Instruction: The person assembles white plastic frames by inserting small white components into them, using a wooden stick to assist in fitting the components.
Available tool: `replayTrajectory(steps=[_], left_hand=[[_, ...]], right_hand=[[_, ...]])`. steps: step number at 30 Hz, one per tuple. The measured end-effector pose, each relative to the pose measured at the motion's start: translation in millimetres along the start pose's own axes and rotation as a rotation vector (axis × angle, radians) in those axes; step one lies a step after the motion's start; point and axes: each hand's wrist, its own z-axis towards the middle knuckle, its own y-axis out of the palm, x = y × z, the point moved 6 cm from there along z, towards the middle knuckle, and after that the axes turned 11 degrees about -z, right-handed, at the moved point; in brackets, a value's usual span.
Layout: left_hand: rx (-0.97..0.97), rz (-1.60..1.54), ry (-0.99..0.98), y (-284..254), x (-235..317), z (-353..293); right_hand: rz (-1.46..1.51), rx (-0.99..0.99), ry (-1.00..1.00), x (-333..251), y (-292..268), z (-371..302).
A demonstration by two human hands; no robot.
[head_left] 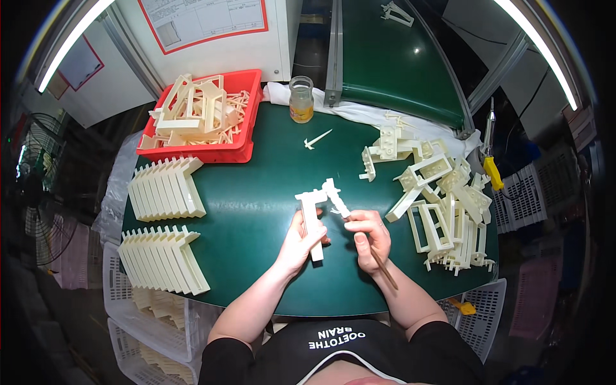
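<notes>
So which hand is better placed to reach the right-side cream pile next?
Probably the right hand: it is nearer the pile, though it holds a brown stick. The left hand, holding a cream part, is farther away.

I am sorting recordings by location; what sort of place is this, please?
Probably a factory workstation: a green conveyor belt beyond the table, two rows of matching cream parts, and a red bin of cream pieces.

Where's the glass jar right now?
Head view: the glass jar stands upright near the far edge of the table, between the red bin on its left and the green belt.
</notes>
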Motion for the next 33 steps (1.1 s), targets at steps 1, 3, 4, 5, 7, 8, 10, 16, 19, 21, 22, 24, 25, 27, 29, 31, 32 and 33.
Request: replayTrajectory(steps=[1, 3, 4, 5, 7, 8, 10, 16, 19, 21, 22, 24, 25, 27, 29, 31, 32, 33], left_hand=[[0.003, -0.005, 0.002, -2, -4, -1], [0.005, 0.224, 0.143, -8, -6, -1], [-0.004, 0.210, 0.201, -7, -6, -1], [-0.005, 0.207, 0.203, -8, -9, -1], [0.010, 0.206, 0.267, -6, -6, -2], [0.009, 0.196, 0.227, -5, -6, -3], [0.038, 0.215, 0.258, -1, 0, -4], [0.053, 0.338, 0.317, -7, -1, -8], [-0.012, 0.231, 0.219, -5, -4, -6], [-0.095, -0.222, -0.088, 0, -12, -7], [-0.117, -0.271, -0.100, 4, -9, -10], [-0.144, -0.302, -0.112, 4, -6, -11], [-0.168, -0.340, -0.125, 5, -6, -11], [-0.155, -0.312, -0.101, 1, -8, -10], [-0.171, -0.163, 0.007, 2, 3, -9], [-0.183, 0.007, 0.132, 5, 12, -9], [-0.097, 0.121, 0.141, 2, 13, -8], [-0.010, 0.233, 0.149, -2, 15, -8]], right_hand=[[-0.043, 0.001, 0.033, -2, 1, 3], [-0.014, -0.020, 0.019, -11, 5, 5], [-0.006, 0.000, -0.021, -23, 9, 7], [-0.005, -0.011, -0.033, -28, 13, 7], [0.031, -0.047, -0.028, -24, 16, 5], [-0.010, -0.025, -0.047, -22, 14, 6], [-0.075, 0.022, 0.009, -15, 5, 8], [0.081, -0.068, -0.025, -29, 25, 3], [-0.101, -0.039, -0.165, -24, 20, 9], [-0.363, -0.025, -0.216, -21, 14, 8], [-0.442, -0.002, -0.216, -22, 11, 8], [-0.533, 0.010, -0.240, -29, 12, 10], [-0.530, 0.004, -0.231, -32, 13, 11], [-0.537, 0.033, -0.197, -29, 10, 11], [-0.611, 0.035, -0.061, -12, 6, 15], [-0.452, 0.105, 0.133, 15, -10, 15], [-0.400, 0.143, 0.084, 12, -18, 13], [-0.290, 0.171, -0.016, 4, -16, 12]])
